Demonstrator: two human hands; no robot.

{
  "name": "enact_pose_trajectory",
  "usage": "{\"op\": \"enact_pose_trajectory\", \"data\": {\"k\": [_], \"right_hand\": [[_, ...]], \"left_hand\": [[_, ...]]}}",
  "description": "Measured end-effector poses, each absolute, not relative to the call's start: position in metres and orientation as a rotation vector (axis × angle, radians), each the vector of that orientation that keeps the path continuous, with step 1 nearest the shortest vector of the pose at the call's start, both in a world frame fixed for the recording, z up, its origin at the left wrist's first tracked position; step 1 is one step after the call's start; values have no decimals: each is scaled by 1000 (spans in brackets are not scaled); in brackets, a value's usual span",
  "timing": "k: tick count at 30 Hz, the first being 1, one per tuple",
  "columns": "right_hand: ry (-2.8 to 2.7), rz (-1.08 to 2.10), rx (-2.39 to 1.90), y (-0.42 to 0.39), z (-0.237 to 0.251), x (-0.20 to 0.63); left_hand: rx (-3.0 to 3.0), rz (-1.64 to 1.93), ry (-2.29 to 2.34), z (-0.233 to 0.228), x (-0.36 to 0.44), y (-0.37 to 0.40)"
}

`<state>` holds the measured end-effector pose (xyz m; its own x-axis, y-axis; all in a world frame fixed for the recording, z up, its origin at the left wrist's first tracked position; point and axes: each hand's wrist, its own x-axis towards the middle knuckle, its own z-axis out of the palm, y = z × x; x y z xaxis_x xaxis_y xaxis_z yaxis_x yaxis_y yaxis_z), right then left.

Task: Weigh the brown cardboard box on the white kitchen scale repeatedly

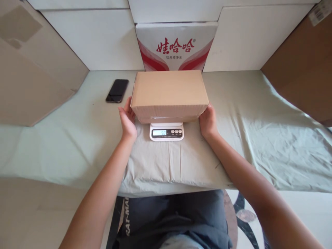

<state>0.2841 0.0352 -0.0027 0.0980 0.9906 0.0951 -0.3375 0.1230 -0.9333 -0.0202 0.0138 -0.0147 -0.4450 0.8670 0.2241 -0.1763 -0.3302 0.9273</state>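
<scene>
A brown cardboard box [169,88] rests on or just above a white digital kitchen scale [166,137], whose display reads about 50. The box hides the scale's platform, so I cannot tell how fully it bears on it. At the box's left side, my left hand [128,119] grips the lower edge, thumb outward and fingers partly behind the cardboard. My right hand [208,120] holds the lower right corner, its fingertips hidden by the box. The scale's front panel with its buttons sticks out toward me between the hands.
A black smartphone [117,91] lies left of the box on the pale green cloth [166,166]. Behind stands a white and red printed carton [176,45] against white panels. Large cardboard boxes flank the surface at left [38,65] and right [306,65].
</scene>
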Motion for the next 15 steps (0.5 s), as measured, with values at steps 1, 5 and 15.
{"op": "enact_pose_trajectory", "data": {"k": [1, 5, 15], "right_hand": [[-952, 1216, -907, 35, -3, 284], [-948, 1210, -913, 36, -4, 285], [-943, 1210, -919, 36, -4, 285]], "left_hand": [[994, 1855, 1156, -14, -19, 13], [1000, 1857, 1142, -10, -16, 11], [1036, 1831, 1148, -10, -16, 9]]}}
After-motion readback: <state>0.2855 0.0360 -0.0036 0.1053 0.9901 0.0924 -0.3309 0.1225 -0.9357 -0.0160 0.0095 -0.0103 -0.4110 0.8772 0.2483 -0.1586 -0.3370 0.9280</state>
